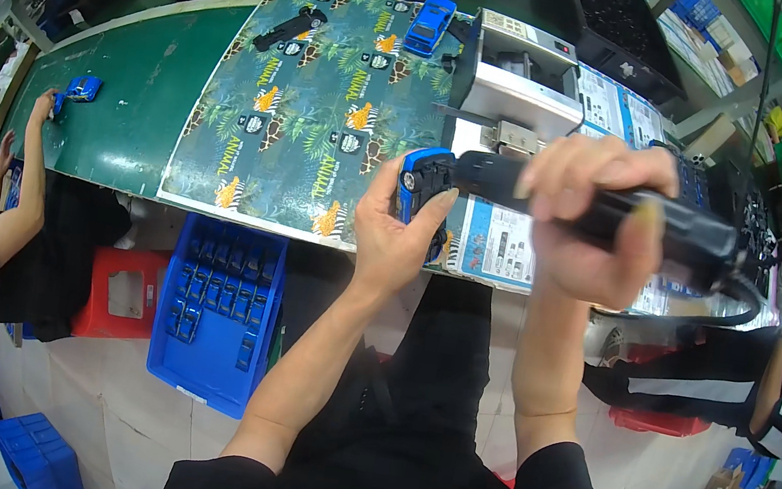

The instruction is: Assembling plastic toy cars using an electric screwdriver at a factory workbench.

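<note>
Blue plastic showed between the fingers of the left hand (400,231), which was clamped around a toy car (418,180) held upright at the near edge of the desk (135,95). The left forearm rose from the lower edge of the frame, wrist bent back, thumb on the car's left side and fingers wrapped across its right. The right hand (590,214) was closed around a black power screwdriver (617,218) held nearly level, its front end pressed against the car. Its fingers curled over the barrel from above, the knuckles toward the camera, and the right forearm stood almost straight up below it. A black cable (704,317) looped down from the tool's rear end.

Beyond the hands lay a printed mat (301,100) patterned with leaves and animals, with a second blue car (430,24) resting near its far edge and a black part (289,28) to that car's left. A grey machine (522,77) stood just right of the mat. Under the desk, a blue crate (219,315) held rows of dark blue parts, beside a red stool (123,294).

At far left, another person's hand (42,106) rested on the desk by a third blue car (83,87). A further person's striped sleeve (693,386) showed at the right.
</note>
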{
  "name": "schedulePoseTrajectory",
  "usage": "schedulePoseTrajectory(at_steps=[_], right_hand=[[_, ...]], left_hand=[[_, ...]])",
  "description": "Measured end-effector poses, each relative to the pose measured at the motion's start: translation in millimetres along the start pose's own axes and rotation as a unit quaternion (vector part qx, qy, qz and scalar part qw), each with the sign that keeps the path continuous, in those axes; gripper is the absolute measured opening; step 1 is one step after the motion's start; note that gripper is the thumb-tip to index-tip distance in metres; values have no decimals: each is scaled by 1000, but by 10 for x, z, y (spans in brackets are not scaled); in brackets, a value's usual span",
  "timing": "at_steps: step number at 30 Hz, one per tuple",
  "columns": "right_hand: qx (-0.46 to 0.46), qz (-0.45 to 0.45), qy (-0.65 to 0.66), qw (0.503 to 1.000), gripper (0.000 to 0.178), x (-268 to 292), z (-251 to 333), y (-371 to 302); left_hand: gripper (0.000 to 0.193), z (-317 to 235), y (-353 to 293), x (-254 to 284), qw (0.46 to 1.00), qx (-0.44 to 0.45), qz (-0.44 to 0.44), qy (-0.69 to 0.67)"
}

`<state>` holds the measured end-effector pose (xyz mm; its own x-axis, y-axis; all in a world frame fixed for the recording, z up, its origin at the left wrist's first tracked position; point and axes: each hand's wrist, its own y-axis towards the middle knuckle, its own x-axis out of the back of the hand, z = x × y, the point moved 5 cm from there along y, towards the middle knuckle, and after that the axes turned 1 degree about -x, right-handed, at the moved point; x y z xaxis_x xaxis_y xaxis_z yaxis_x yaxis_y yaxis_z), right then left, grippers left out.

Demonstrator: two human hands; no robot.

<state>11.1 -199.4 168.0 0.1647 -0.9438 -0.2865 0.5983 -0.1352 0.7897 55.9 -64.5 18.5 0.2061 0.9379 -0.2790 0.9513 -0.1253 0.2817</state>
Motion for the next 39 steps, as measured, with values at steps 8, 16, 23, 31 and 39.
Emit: schedulePoseTrajectory(at_steps=[8,16,23,31,39], right_hand=[[-20,-71,-114,991,13,470,244,113],[-84,-112,-233,962,15,307,15,249],[-228,-131,-130,956,18,407,-147,-67],[-141,-74,47,986,20,-57,-8,-230],[-167,-65,-15,984,17,-133,-137,-347]], left_hand=[[56,72,-28,91,987,115,84,-77],[56,154,74,198,968,177,29,-175],[57,215,104,251,958,188,-1,-217],[55,239,153,229,958,198,-11,-208],[55,182,134,200,955,204,-8,-215]])
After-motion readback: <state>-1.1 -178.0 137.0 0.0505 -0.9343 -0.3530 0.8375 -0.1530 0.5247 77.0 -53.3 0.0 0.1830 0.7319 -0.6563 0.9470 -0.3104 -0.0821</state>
